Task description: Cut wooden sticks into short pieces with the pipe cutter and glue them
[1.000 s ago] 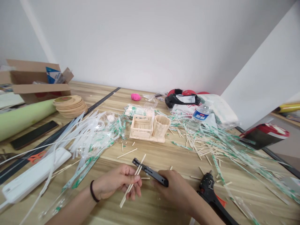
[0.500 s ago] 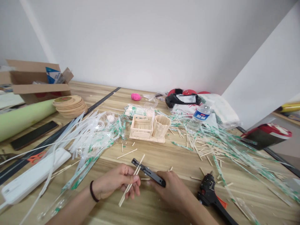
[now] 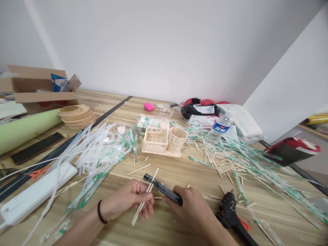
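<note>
My left hand (image 3: 137,198) pinches a few thin wooden sticks (image 3: 137,216) between thumb and fingers, and they slant up to the right. A black hand cutter (image 3: 166,192), plier-like, is gripped in my right hand (image 3: 191,206). Its jaw end lies at the sticks, just above my left fingertips; whether the jaws are closed on them I cannot tell. Beyond my hands stands a small stick-built piece: a square open box (image 3: 155,140) beside a round cup (image 3: 176,139) on one base. A loose stick (image 3: 139,169) lies in front of it.
A black glue gun (image 3: 229,208) lies at right, near a pile of cut sticks (image 3: 225,159) and green-printed wrappers. Left are clear glue sticks (image 3: 88,145), a white power strip (image 3: 38,189), a phone (image 3: 37,147), wooden discs (image 3: 77,117) and a cardboard box (image 3: 43,97). A bottle (image 3: 220,126) stands behind the pile.
Hardly anything differs. My right hand and the cutter's handle have shifted very slightly to the right; both hands keep their hold. The whole view has moved a little.
</note>
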Available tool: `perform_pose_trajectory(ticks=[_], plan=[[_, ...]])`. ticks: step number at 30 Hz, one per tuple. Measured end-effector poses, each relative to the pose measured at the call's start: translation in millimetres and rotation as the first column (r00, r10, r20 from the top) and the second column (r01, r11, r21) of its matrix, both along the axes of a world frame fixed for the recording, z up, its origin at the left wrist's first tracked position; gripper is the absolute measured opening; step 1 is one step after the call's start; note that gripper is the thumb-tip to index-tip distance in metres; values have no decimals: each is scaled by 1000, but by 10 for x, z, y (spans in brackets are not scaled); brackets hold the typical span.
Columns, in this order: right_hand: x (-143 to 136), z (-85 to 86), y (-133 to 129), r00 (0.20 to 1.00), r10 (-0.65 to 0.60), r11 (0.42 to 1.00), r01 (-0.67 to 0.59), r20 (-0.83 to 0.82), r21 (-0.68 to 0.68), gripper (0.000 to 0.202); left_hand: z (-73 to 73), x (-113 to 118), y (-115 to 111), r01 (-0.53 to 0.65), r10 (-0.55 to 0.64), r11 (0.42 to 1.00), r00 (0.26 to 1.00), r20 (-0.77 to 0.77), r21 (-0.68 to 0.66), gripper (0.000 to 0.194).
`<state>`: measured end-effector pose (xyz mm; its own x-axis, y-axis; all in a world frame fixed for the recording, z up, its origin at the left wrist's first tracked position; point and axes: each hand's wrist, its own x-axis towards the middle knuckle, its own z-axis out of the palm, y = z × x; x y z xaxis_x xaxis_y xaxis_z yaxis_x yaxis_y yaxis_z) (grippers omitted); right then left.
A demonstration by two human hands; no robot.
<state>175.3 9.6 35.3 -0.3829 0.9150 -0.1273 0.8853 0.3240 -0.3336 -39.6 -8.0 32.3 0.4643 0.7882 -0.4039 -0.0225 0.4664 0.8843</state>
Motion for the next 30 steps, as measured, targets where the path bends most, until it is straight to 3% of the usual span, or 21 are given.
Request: perform_pose_trajectory(ticks=[7,10,14,30], plan=[[74,185,8,992,-47,988,29,119,149,26,63,149,-49,-22,18,992,999,33,122,36],[106,178,18,994,-36,969,10,103,246,14,106,194,-92,-59,49,990,996,76,127,36],[138,168,8,999,-11,969,3,32,247,6,146,219,-147,-48,39,996,993,111,78,34],[217,31,117,995,98,992,-95,-34,86,57,66,358,-243,-105,132,983,974,186,-148,33]])
